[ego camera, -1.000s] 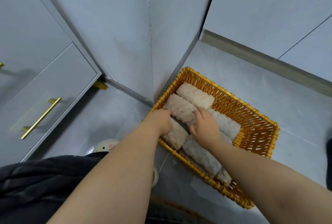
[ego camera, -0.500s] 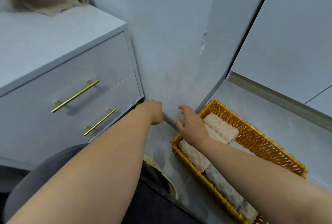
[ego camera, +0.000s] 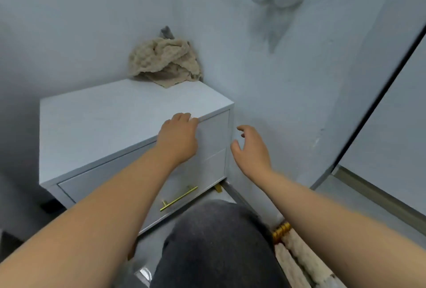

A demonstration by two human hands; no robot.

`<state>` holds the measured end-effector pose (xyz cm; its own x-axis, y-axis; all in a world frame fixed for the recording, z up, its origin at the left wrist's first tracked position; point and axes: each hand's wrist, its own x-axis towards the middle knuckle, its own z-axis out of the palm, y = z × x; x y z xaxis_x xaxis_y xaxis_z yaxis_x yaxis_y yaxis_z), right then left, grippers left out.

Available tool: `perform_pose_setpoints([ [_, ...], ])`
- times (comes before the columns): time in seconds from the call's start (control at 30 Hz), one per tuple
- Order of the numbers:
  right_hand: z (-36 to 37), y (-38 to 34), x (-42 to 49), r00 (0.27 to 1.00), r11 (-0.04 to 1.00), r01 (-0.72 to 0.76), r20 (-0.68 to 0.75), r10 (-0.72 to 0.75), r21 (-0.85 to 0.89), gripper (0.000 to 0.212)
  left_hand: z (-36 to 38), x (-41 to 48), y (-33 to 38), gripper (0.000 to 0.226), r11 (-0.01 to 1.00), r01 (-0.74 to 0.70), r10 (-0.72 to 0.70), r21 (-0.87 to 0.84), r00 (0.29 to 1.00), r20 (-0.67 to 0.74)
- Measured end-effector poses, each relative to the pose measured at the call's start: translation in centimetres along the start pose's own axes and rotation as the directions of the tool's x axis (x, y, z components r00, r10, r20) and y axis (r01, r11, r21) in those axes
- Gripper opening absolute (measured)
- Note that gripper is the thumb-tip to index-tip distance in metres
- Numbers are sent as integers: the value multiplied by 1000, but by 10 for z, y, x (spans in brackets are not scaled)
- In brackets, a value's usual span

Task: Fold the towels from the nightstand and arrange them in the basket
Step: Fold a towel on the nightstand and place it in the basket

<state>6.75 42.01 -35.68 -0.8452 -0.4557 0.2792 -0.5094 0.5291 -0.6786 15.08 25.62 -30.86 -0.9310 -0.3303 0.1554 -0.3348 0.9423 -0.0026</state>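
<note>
White two-drawer nightstand with gold bar handle (ego camera: 110,126) now fills the view, more fully than half a second ago. Left hand (ego camera: 178,140) has risen to its top front edge, fingers relaxed, empty. Right hand (ego camera: 251,149) has lifted beside its right side, fingers loosely spread, empty. Crumpled beige towel heap (ego camera: 164,61) sits at the top's back right corner. Orange wicker basket (ego camera: 280,232): only a corner shows, lower right, rolled cream towels (ego camera: 304,260) inside.

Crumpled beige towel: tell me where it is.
Head view: the crumpled beige towel lies at the back right corner of the nightstand, against the wall.
</note>
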Motion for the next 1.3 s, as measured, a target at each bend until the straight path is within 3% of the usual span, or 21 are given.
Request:
perform_pose_setpoints([
  [0.1,10,-41,29,996,996,84,11,-84,13,46,-14,-5,-47,54,985,125,-134,-120,989,-67],
  [0.27,38,-96,63,990,988,140,3,-140,71,46,-10,-4,-95,54,891,287,-318,-351,947,-34],
  [0.5,99,-141,103,997,996,60,-50,-57,59,47,2,27,-141,63,804,398,-405,-442,910,83],
  [0.7,125,-151,149,990,986,-139,-22,142,95,49,5,53,-175,64,794,408,-418,-450,905,83],
  [0.8,136,-154,168,990,989,-143,11,143,28,47,5,66,-187,61,749,422,-453,-511,889,69],
  [1.0,145,-153,190,996,993,-84,-7,85,82,44,12,72,-200,48,461,294,-583,-838,812,-36],
  [1.2,145,-169,196,999,919,-44,-11,52,392,50,11,68,-200,51,400,182,-592,-898,799,-102],
  [1.3,142,-181,208,989,770,-147,94,113,621,56,9,68,-197,52,413,184,-586,-892,803,-105],
])
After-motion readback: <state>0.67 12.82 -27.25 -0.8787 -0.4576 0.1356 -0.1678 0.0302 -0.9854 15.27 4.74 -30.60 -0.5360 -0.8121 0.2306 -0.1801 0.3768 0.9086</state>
